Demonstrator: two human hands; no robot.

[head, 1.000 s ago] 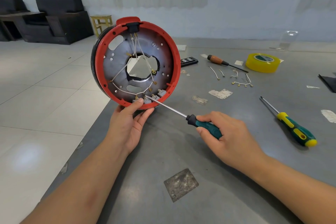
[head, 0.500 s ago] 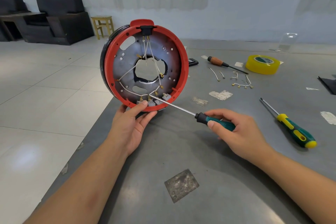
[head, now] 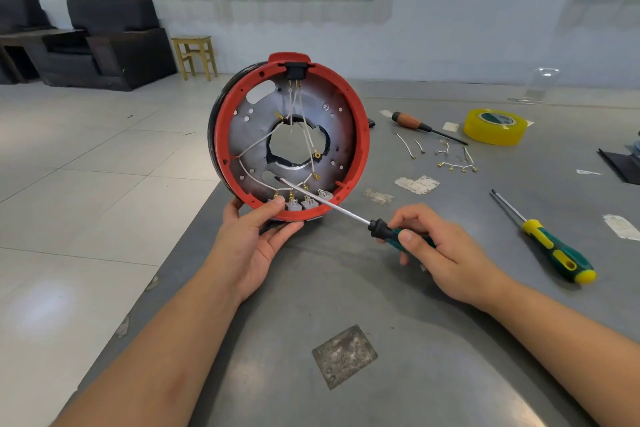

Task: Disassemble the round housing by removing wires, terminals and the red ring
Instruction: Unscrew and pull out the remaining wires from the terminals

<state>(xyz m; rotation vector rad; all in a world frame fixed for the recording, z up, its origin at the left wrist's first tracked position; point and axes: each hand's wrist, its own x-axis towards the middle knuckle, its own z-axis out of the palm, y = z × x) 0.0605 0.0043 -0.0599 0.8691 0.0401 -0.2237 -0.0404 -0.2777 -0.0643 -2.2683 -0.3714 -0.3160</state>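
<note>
The round housing [head: 343,121] stands on edge at the table's left edge, its open side facing me. A red ring [head: 360,135] frames its metal plate, with white wires [head: 251,146] and brass terminals inside. Grey terminal blocks [head: 310,203] sit along the bottom rim. My left hand [head: 254,239] grips the housing's lower rim, thumb on the red ring. My right hand [head: 436,250] holds a green-handled screwdriver [head: 379,227]. Its tip reaches inside the housing, just above the terminal blocks.
Loose removed wires [head: 446,158] lie on the grey table [head: 415,374] to the right. Behind them are a brown-handled screwdriver [head: 412,122] and a yellow tape roll [head: 495,126]. A green-and-yellow screwdriver [head: 554,250] lies at the right. The table edge drops to tiled floor on the left.
The housing has shifted right and turned more square to me. The screwdriver tip slid further in, past the terminal blocks, and my right hand moved right and up slightly.
</note>
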